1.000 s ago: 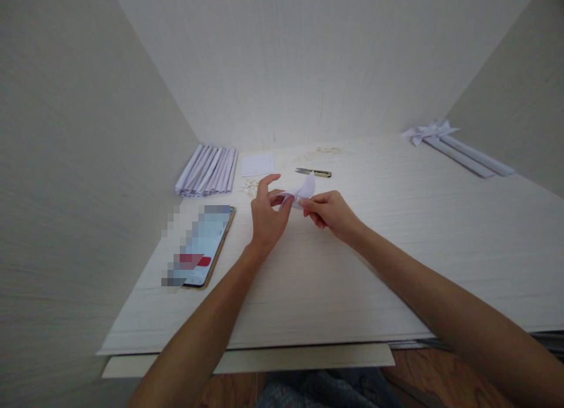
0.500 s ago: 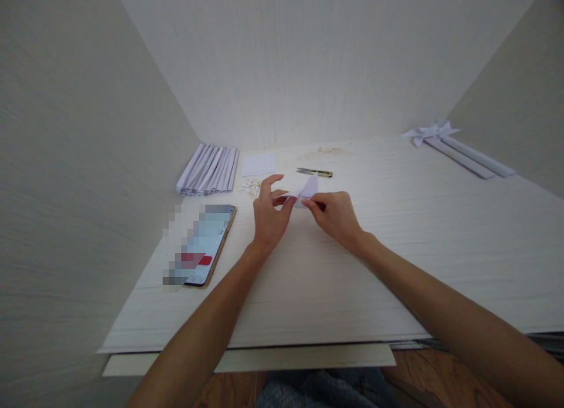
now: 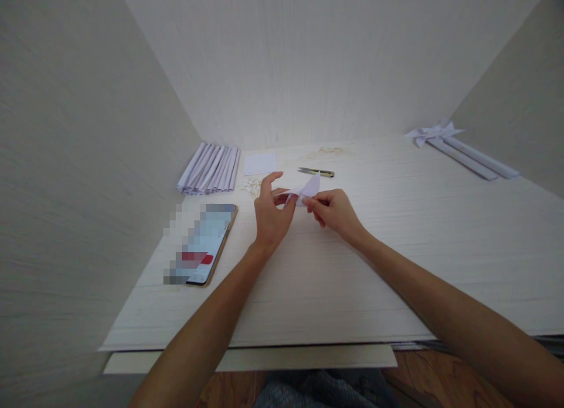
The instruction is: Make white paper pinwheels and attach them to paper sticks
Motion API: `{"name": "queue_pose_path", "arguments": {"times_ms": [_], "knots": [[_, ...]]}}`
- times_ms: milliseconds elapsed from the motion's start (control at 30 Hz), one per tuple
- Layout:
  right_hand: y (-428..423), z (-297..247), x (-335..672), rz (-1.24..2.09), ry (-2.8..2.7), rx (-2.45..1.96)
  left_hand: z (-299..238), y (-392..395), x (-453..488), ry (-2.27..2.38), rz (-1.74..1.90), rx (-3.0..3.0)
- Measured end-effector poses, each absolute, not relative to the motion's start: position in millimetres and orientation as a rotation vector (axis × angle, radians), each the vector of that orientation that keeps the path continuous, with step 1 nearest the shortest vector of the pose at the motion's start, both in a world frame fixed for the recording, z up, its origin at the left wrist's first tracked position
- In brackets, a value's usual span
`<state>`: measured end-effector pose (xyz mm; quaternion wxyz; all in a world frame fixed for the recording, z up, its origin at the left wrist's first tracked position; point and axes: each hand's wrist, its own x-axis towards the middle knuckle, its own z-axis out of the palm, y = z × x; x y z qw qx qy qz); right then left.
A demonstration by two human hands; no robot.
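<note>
A small piece of folded white paper (image 3: 310,187) is held between my two hands above the white table (image 3: 352,296). My left hand (image 3: 272,214) pinches its left side between thumb and fingers, with the index finger raised off it. On the other side, the fingertips of my right hand (image 3: 333,211) pinch the paper's lower right part. One pointed flap stands up between the hands. Just behind lies a pair of thread snips (image 3: 324,173). My fingers hide part of the folds.
Rolled paper tubes (image 3: 210,168) lie bundled at the left wall, by a stack of white paper squares (image 3: 259,163) and small pale bits (image 3: 252,187). A phone (image 3: 209,243) rests front left. Folded paper pinwheels (image 3: 434,133) with two paper tubes (image 3: 467,158) sit far right.
The fingers of my right hand have shifted slightly on the paper, its lower fingers now showing beneath. The flap tilts a little more to the right. My left hand keeps its pinch.
</note>
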<state>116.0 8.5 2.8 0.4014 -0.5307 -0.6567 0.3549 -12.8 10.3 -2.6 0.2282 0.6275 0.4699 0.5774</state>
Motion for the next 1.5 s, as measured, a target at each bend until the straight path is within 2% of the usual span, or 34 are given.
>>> {"name": "queue_pose_path", "arguments": {"times_ms": [200, 367, 1000, 1233, 1500], "knots": [[18, -14, 118, 1.337, -1.440, -1.168, -3, 9, -11, 1.306, 1.569, 1.646], [21, -15, 121, 1.456, -1.382, -1.134, -3, 9, -11, 1.310, 1.553, 1.610], [16, -10, 117, 1.453, -1.253, -1.192, -7, 10, -12, 1.299, 1.521, 1.700], [15, -3, 118, 1.585, -1.133, -1.225, -7, 9, -13, 1.242, 1.499, 1.812], [16, -13, 120, 1.175, -1.466, -1.287, -14, 10, -16, 1.337, 1.419, 1.996]]}}
